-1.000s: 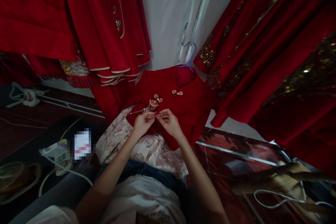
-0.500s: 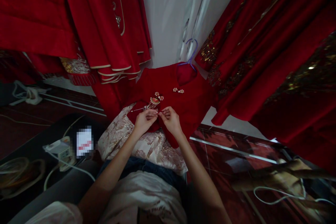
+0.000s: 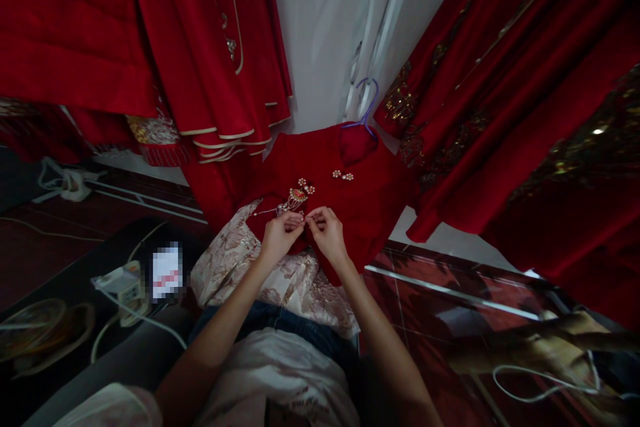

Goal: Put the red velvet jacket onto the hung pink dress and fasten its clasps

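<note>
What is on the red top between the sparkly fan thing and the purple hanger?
In the head view, a small pearl button clasp sits on the red jacket.

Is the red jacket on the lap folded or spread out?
Spread out: the red jacket lies flat, front up, with its hanger at the collar.

Blurred label [image 3: 167,273]; fingertip work indiscernible

Bare forearms, pale patterned top, blue jeans.
</note>
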The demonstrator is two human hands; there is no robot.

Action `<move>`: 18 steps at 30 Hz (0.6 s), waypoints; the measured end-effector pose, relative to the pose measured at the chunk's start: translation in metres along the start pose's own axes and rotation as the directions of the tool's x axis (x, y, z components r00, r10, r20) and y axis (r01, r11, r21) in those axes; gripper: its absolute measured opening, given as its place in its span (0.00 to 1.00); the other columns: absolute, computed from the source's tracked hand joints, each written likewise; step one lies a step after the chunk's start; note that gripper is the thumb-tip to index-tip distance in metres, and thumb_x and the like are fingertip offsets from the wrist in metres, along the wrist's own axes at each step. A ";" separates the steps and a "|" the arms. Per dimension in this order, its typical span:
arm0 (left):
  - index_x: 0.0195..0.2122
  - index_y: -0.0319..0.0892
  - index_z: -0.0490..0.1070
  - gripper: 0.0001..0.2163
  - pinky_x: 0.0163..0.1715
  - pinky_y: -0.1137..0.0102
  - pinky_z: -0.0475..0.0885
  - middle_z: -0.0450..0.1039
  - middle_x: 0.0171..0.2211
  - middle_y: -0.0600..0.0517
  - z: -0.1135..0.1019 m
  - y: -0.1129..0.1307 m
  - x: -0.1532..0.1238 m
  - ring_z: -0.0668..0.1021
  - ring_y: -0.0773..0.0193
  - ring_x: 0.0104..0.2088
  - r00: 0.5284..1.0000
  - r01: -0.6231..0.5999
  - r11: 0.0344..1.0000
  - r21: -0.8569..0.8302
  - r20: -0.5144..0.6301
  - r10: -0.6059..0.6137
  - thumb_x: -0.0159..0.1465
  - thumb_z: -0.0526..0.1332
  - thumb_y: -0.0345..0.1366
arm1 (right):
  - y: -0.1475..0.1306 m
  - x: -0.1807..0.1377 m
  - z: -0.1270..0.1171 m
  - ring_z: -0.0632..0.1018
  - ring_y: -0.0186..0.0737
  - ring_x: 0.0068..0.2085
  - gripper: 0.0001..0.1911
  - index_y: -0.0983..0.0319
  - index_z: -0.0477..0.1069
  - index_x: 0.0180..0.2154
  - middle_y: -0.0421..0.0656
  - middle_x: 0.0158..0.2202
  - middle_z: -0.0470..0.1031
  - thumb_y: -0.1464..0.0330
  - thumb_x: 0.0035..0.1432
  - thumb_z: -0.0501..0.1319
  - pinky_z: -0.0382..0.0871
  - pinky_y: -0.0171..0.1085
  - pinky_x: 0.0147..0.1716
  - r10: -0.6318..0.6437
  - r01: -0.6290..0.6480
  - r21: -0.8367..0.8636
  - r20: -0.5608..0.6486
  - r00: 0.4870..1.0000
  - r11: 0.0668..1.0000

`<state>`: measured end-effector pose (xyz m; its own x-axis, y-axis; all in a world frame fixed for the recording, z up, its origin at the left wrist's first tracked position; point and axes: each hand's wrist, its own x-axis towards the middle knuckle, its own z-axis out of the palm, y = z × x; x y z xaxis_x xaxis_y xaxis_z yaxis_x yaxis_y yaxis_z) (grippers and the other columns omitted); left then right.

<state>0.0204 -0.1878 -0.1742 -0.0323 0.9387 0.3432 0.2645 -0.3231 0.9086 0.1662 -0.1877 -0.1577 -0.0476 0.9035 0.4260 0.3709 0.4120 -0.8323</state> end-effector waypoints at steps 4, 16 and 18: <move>0.36 0.39 0.75 0.08 0.36 0.69 0.78 0.80 0.32 0.50 0.000 -0.001 0.000 0.81 0.66 0.30 0.999 0.010 1.000 0.021 -0.033 -0.010 0.54 0.62 0.30 | -0.003 -0.001 -0.001 0.74 0.33 0.35 0.04 0.60 0.70 0.34 0.41 0.37 0.69 0.71 0.59 0.57 0.73 0.32 0.34 -0.020 0.020 -0.004 0.051 0.998 1.000; 0.39 0.41 0.73 0.07 0.40 0.67 0.74 0.78 0.37 0.50 -0.015 0.014 -0.004 0.80 0.62 0.36 0.985 -0.160 0.922 0.353 0.116 0.126 0.59 0.59 0.30 | -0.003 -0.003 -0.002 0.73 0.35 0.41 0.10 0.59 0.72 0.35 0.42 0.39 0.65 0.73 0.61 0.53 0.73 0.34 0.41 -0.131 0.136 -0.026 0.125 0.983 0.990; 0.39 0.42 0.73 0.06 0.40 0.67 0.73 0.77 0.37 0.50 -0.017 0.017 -0.005 0.79 0.62 0.36 0.977 -0.207 0.890 0.406 0.134 0.166 0.60 0.59 0.30 | -0.004 -0.004 -0.002 0.73 0.35 0.41 0.10 0.59 0.72 0.35 0.42 0.39 0.65 0.73 0.61 0.52 0.73 0.33 0.39 -0.129 0.132 -0.018 0.122 0.984 0.991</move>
<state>0.0085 -0.2003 -0.1568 0.1416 0.8796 0.4541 0.6332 -0.4331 0.6415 0.1668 -0.1928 -0.1553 -0.2083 0.8503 0.4834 0.3778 0.5258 -0.7621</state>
